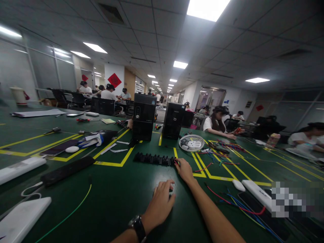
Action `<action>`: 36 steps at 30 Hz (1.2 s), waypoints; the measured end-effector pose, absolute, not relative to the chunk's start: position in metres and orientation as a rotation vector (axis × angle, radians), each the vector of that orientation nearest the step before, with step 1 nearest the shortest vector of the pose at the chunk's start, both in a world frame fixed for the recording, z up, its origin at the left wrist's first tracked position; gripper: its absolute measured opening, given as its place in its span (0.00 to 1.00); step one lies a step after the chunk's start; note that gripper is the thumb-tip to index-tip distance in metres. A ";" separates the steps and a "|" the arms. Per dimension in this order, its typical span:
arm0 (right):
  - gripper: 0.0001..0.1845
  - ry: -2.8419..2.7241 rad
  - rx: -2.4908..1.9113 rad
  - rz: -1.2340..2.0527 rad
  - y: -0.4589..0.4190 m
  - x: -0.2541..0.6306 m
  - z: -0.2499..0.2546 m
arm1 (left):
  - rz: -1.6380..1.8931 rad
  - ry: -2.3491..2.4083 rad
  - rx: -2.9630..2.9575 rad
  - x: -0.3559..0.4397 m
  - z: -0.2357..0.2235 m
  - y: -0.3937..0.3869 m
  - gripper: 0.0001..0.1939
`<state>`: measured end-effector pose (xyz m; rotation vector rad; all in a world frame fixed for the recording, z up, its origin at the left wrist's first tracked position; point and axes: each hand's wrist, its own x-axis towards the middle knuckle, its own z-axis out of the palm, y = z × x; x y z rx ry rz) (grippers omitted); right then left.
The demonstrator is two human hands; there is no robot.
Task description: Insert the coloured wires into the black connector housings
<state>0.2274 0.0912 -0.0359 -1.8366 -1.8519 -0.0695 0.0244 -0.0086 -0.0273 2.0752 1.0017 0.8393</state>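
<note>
Where the right hand (185,171) touches, the black strip (155,159) lies crosswise.

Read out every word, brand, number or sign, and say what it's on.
No text reads clearly.
Left black tower: front marks, blue label, too small.
Right black tower: pale logo, too blurred.
Largest red diamond sign: dark marking, too blurred.
Drink container: label unreadable.
Black strip: no lettering visible.

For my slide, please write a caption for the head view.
Right hand at one end of a row of black parts, left hand nearer the camera.
</note>
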 end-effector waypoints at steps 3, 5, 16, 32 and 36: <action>0.15 -1.856 -1.836 -0.059 0.090 0.227 -0.036 | 0.834 1.007 2.079 0.025 -0.029 -0.008 0.20; 0.15 -1.857 -1.839 -0.054 0.090 0.227 -0.036 | 0.834 1.005 2.083 0.025 -0.030 -0.008 0.20; 0.15 -1.848 -1.852 -0.069 0.088 0.225 -0.034 | 0.812 1.015 2.087 0.025 -0.030 -0.008 0.20; 0.15 -1.861 -1.847 -0.075 0.090 0.225 -0.037 | 0.810 1.002 2.105 0.025 -0.028 -0.009 0.21; 0.19 -1.827 -1.839 -0.098 0.088 0.224 -0.035 | 0.807 0.991 2.094 0.025 -0.027 -0.009 0.21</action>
